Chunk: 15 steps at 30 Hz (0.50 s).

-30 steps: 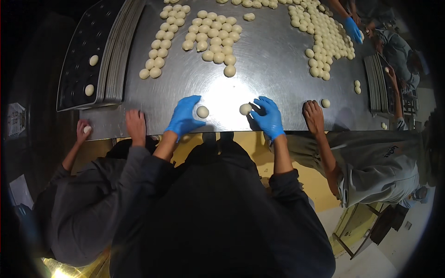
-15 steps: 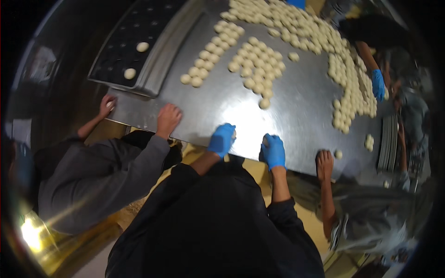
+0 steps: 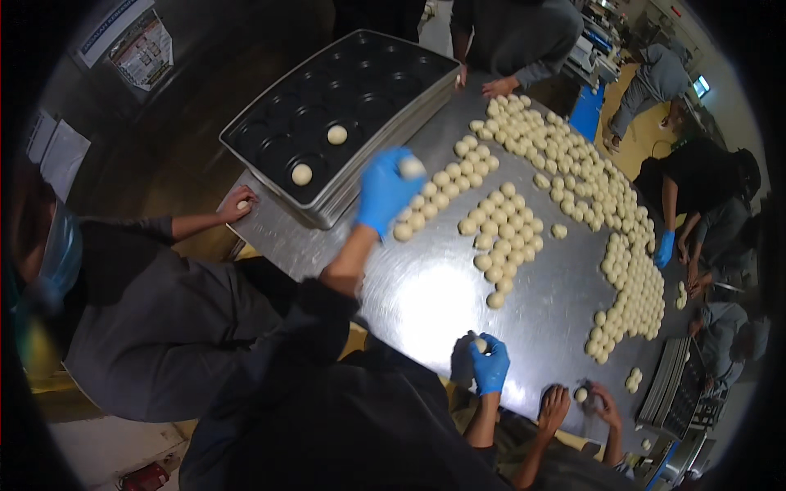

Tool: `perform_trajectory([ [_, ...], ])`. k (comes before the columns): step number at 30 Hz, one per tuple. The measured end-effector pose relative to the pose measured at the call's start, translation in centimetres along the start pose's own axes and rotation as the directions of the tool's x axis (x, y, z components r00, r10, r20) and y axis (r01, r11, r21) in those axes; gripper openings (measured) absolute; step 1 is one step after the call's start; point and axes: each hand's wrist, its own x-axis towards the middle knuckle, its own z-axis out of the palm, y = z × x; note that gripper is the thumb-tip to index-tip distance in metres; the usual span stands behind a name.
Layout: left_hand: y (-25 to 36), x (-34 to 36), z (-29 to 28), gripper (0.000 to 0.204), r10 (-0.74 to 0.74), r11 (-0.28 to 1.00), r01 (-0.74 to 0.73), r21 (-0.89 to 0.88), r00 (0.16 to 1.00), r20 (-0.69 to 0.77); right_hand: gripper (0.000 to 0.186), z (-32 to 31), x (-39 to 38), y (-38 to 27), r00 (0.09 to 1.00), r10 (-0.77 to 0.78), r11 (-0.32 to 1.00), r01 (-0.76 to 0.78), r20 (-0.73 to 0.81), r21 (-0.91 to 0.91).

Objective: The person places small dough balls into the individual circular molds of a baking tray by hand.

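Over the steel table (image 3: 426, 303), the left hand (image 3: 383, 190) in a blue glove reaches far out with its fingers curled around a dough ball (image 3: 409, 168), held above the table between the black tray (image 3: 344, 123) and the rows of dough balls (image 3: 499, 237). That tray sits at the far left on a stack, with two balls lying apart in its cups: one (image 3: 336, 134) farther, one (image 3: 301, 173) nearer. At the near edge of the table, the right hand (image 3: 490, 364), also gloved in blue, cups a second ball (image 3: 480, 345) against the table top, fingers bent over it. To the left, a co-worker's bare hand (image 3: 237, 204) closes over a ball at the table's corner. To the right, another person's two bare hands (image 3: 577, 403) work a ball near the edge. More dough covers the far right of the table.
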Motion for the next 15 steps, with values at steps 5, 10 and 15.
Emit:
perform_trajectory([
  [5,-7.6,18.9,-2.4,0.031,0.102,0.881,-0.046,0.471,0.990,-0.094,0.040,4.1,6.3,-7.6,0.955,-0.239,0.971,0.229,0.176,0.076],
  [10,-15.1,23.1,-4.6,0.023,0.055,0.692,0.002,0.722,0.997,-0.056,0.039,10.8,18.2,-21.6,0.593,-0.793,0.599,0.800,0.141,0.002],
  [15,-14.5,21.4,-1.2,0.035,0.099,0.767,-0.067,0.638,0.995,-0.015,0.031,20.6,34.2,-37.3,0.438,-0.899,0.435,0.886,0.013,0.162],
])
